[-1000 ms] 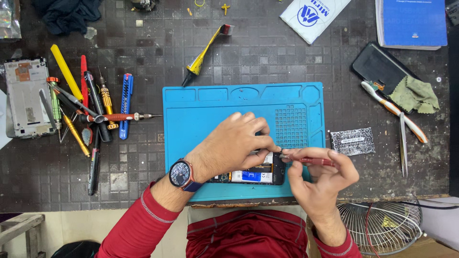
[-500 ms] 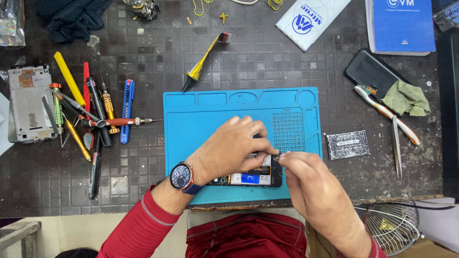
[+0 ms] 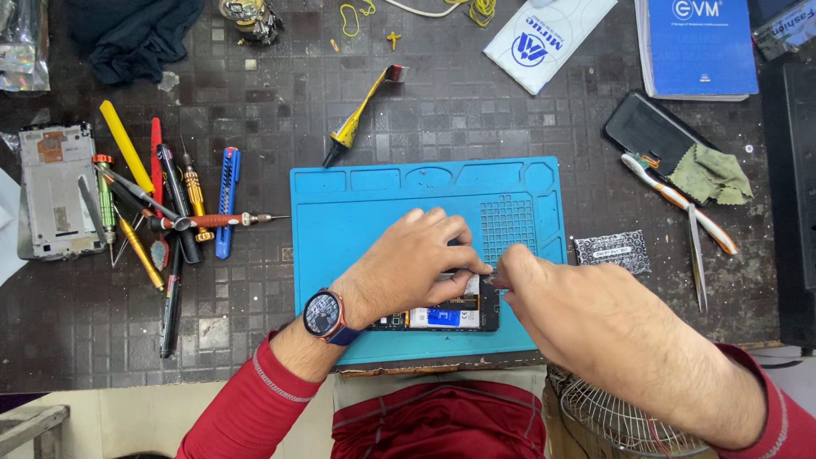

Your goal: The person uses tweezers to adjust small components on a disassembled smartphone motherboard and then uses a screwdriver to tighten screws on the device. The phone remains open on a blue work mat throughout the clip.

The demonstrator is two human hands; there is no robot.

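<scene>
An opened phone (image 3: 442, 317), its battery and board exposed, lies near the front edge of a blue work mat (image 3: 365, 221). My left hand (image 3: 408, 263), with a round watch (image 3: 323, 314) on its wrist, presses down on the phone's upper edge. My right hand (image 3: 578, 319) comes in from the right. Its fingertips are pinched together at the phone's top right corner, touching the left hand's fingers. The thin red-handled tool it holds is almost wholly hidden under the hand.
Screwdrivers, pens and a blue cutter (image 3: 170, 212) lie left of the mat beside a bare phone frame (image 3: 55, 191). A yellow brush (image 3: 357, 119) lies behind the mat. To the right are a black phone (image 3: 650, 132), green cloth (image 3: 710, 174), toothbrush (image 3: 680, 200), tweezers (image 3: 695, 255), a small packet (image 3: 612, 251). A wire guard (image 3: 620, 416) is below.
My right hand has turned over and moved in to the phone's corner, so the red-handled tool, plain a second ago, is now covered. The left hand stays on the phone.
</scene>
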